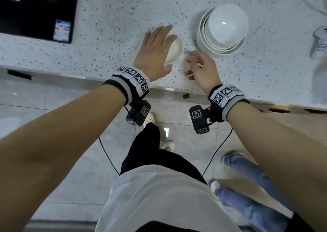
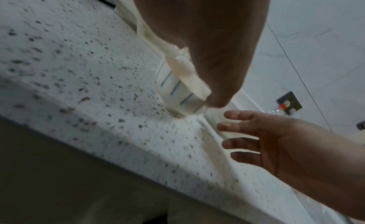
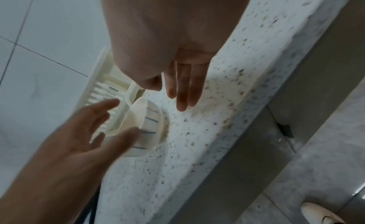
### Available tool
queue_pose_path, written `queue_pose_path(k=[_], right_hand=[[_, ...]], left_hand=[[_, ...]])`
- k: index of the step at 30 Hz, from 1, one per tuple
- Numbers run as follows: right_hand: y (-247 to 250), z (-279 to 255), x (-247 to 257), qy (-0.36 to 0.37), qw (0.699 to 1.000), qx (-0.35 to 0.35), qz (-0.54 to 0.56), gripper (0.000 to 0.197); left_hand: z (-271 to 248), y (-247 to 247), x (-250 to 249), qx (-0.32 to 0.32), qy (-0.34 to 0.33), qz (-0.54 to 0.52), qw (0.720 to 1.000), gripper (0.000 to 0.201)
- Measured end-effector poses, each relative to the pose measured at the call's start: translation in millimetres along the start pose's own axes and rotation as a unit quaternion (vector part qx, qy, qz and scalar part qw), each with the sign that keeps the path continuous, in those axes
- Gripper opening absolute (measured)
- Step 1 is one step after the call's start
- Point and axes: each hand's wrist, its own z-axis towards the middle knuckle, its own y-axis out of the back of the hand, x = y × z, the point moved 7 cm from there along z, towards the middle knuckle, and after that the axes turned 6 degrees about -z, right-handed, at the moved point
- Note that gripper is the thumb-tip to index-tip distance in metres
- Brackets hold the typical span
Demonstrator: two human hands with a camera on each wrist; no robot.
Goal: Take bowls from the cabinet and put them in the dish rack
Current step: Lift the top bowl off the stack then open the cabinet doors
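The left hand (image 1: pixel 155 49), fingers spread wide, lies over a small striped bowl (image 1: pixel 174 49) on the counter (image 1: pixel 115 19). The right hand (image 1: pixel 201 67), fingers loosely apart, holds nothing; stacked bowls (image 1: pixel 223 32) sit just beyond it.

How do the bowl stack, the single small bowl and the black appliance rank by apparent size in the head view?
1. Black appliance, though cut off by the frame edge.
2. Bowl stack.
3. Small bowl, partly covered by the left hand, so its full extent is unsure.
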Motion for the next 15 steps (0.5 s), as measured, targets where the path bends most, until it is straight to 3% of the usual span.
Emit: queue_pose_path(k=[3, 6, 11, 15], right_hand=[[19.2, -26.7, -26.2, 0.046, 0.997, -0.032, -0.057, 0.037], [34.0, -56.7, -61.1, 0.068, 0.991, -0.051, -0.104, 0.035], [33.0, -87.6, -129.9, 0.034, 0.968, -0.023, -0.248, 0.03], [14.4, -77.2, -190.4, -0.034, 0.959, 0.026, -0.281, 0.029]], left_hand=[[-21.1, -4.2, -30.3, -0.03, -0.09, -0.042, 0.995, 0.054], [-41.1, -33.4, -54.9, 0.041, -0.13, -0.033, 0.99, 0.051], [-67.5, -98.3, -66.3, 0.124, -0.079, 0.068, 0.987, 0.064], [-75.3, -127.4, -66.6, 0.071, -0.048, 0.114, 0.99, 0.076]])
